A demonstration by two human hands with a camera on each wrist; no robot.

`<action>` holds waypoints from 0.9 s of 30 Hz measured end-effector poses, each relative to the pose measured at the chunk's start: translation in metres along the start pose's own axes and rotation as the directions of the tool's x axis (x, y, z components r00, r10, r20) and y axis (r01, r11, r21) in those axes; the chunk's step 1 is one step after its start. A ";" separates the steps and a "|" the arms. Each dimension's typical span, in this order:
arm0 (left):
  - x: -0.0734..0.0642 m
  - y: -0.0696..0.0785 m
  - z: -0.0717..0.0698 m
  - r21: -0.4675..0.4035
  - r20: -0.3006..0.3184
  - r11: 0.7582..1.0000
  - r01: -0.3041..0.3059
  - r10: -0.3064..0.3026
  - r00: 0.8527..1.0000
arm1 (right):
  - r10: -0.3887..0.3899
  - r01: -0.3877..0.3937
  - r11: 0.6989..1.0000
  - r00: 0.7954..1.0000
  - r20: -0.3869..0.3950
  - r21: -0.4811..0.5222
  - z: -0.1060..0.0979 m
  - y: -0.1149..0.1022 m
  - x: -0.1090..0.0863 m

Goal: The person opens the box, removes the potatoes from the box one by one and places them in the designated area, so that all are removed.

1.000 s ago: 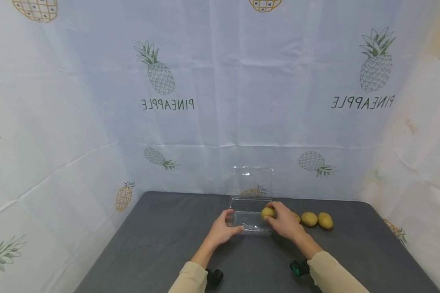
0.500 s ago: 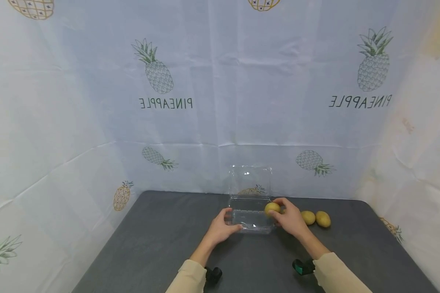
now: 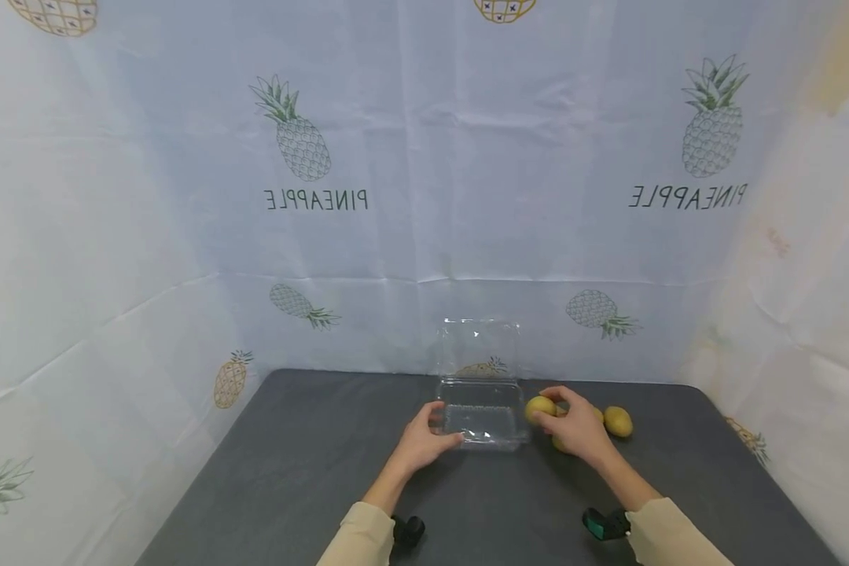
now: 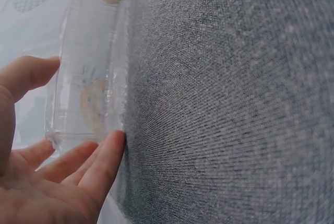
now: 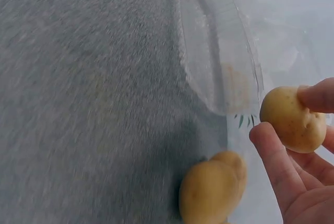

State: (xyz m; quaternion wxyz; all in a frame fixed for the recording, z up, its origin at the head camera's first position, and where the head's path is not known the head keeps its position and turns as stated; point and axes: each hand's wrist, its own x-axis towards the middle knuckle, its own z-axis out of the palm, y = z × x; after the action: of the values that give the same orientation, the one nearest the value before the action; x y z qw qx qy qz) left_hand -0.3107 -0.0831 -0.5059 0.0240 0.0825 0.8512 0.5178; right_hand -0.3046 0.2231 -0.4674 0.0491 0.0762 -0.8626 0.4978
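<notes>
A clear plastic clamshell container (image 3: 481, 436) stands on the dark table with its lid (image 3: 479, 346) raised at the back. My left hand (image 3: 422, 440) rests at its left front corner. In the left wrist view the thumb touches the rim and the nearly straight fingers lie along the end wall. My right hand (image 3: 576, 424) pinches a yellowish potato (image 5: 292, 119) between thumb and fingers, just off the container's right end and raised above the table. Below and beside that hand lie more potatoes (image 5: 209, 192), partly hidden by it in the head view.
One potato (image 3: 618, 422) lies farthest right on the dark table (image 3: 325, 472). A white curtain printed with pineapples (image 3: 424, 196) hangs behind and on both sides. Black devices sit at both wrists, the right one (image 3: 604, 524) partly green.
My right hand has carried the potato rightward, from over the container's right part to just outside its right end. My left hand stays at the container; the head view has shifted slightly.
</notes>
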 end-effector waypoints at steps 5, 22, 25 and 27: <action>-0.001 -0.001 -0.002 -0.020 0.006 1.000 -0.006 0.006 1.000 | -0.040 0.039 0.996 0.999 -0.010 -0.084 -0.012 0.004 -0.006; -0.003 -0.003 0.001 -0.039 0.009 0.999 -0.003 0.004 1.000 | -0.095 0.093 0.980 0.996 -0.003 -0.175 -0.048 0.025 -0.032; -0.002 -0.003 0.001 -0.042 0.014 0.999 0.005 -0.005 1.000 | -0.075 0.072 0.977 0.997 -0.011 -0.202 -0.053 0.029 -0.035; -0.001 -0.003 0.001 -0.039 0.011 0.999 0.014 -0.014 1.000 | -0.068 0.063 0.975 0.998 -0.015 -0.215 -0.056 0.033 -0.037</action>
State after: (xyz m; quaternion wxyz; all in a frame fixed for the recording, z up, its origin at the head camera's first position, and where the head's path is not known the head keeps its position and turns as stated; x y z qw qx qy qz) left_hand -0.3099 -0.0839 -0.5085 0.0337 0.0789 0.8412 0.5338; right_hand -0.2741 0.2906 -0.4737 0.0828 0.0935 -0.9075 0.4010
